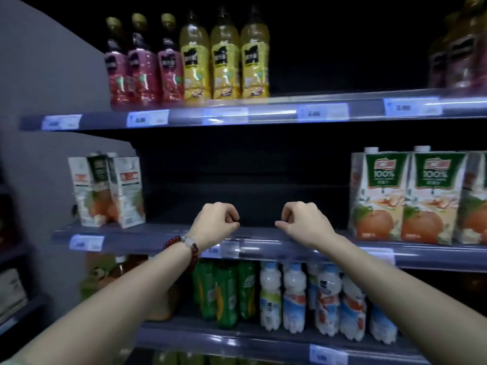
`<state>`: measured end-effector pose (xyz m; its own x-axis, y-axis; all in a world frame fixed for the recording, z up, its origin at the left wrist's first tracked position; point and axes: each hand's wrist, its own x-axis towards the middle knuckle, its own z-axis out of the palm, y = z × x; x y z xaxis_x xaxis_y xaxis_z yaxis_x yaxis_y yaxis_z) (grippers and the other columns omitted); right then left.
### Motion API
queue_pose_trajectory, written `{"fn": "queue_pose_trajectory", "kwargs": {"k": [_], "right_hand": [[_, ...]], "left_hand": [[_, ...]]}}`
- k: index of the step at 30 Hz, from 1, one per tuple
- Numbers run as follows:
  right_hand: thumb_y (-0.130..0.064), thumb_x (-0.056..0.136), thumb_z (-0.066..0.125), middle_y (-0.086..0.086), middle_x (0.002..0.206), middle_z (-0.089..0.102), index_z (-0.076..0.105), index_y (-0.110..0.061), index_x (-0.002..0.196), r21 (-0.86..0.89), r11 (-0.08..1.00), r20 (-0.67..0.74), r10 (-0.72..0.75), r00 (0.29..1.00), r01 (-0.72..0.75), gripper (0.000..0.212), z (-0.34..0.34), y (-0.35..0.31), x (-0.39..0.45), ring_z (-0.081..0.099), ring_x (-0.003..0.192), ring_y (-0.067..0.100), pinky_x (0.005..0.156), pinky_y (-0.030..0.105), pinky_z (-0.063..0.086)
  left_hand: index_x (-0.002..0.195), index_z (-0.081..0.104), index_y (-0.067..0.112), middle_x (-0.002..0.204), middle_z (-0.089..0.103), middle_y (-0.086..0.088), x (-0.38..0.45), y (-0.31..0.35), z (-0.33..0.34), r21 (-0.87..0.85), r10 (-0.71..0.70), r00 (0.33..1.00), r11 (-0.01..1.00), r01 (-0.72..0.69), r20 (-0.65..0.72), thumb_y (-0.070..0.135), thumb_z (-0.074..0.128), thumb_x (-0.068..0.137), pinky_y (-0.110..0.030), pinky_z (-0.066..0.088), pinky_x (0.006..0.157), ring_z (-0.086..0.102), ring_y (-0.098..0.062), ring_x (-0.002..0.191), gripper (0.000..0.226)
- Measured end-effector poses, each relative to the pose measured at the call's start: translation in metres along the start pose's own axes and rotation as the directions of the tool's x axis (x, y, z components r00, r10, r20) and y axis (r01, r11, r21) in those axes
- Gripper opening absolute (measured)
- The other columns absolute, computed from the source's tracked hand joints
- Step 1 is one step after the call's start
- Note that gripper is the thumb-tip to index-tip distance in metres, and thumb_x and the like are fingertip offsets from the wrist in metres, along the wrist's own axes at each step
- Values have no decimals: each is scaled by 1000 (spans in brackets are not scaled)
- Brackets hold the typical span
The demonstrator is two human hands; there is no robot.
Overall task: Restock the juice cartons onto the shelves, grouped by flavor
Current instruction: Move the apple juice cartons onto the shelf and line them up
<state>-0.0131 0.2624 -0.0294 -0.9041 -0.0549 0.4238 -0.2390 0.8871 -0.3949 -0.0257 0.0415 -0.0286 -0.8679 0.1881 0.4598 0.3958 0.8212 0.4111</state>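
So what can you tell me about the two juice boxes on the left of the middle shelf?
The two juice cartons are tall white card boxes with orange fruit pictured low down and a dark green panel near the top. They stand upright, side by side and turned at an angle, near the middle shelf edge. Neither hand touches them.

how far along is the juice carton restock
Done: orange-fruit cartons with green tops stand grouped at the middle shelf's right; two white cartons stand turned at its left. In hand: nothing; left hand and right hand are curled, holding nothing. Left: the shelf's bare middle.
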Motion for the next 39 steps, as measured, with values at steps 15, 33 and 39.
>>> {"fn": "queue_pose_trajectory", "kwargs": {"k": [15, 33, 39], "right_hand": [[-34, 84, 65, 3, 82, 68, 64, -18, 84, 165, 967, 210, -229, 951, 196, 16, 84, -106, 46, 65, 81, 22, 74, 37, 56], [-32, 84, 69, -7, 73, 61, 64, -19, 78, 244, 955, 162, -214, 963, 171, 15, 180, -266, 105, 61, 72, 12, 65, 30, 52], [-44, 81, 71, -3, 95, 57, 49, -14, 106, 319, 948, 113, -38, 993, 0, 44, 211, -298, 118, 60, 87, 19, 63, 28, 48]], "left_hand": [[86, 73, 18, 81, 71, 2, -40, -110, -79, 184, -213, 965, 953, 239, -151, 21, 67, 81, -20, 43, 69, 60, -10, 75, 8], [76, 72, 22, 82, 72, 2, -43, -295, -172, 166, -277, 936, 934, 315, -219, 32, 69, 82, -23, 44, 70, 62, -12, 77, 12], [88, 70, 13, 88, 71, 1, -23, -332, -176, 141, -319, 913, 922, 361, -254, 45, 69, 81, -30, 52, 76, 65, -17, 86, 32]]}}
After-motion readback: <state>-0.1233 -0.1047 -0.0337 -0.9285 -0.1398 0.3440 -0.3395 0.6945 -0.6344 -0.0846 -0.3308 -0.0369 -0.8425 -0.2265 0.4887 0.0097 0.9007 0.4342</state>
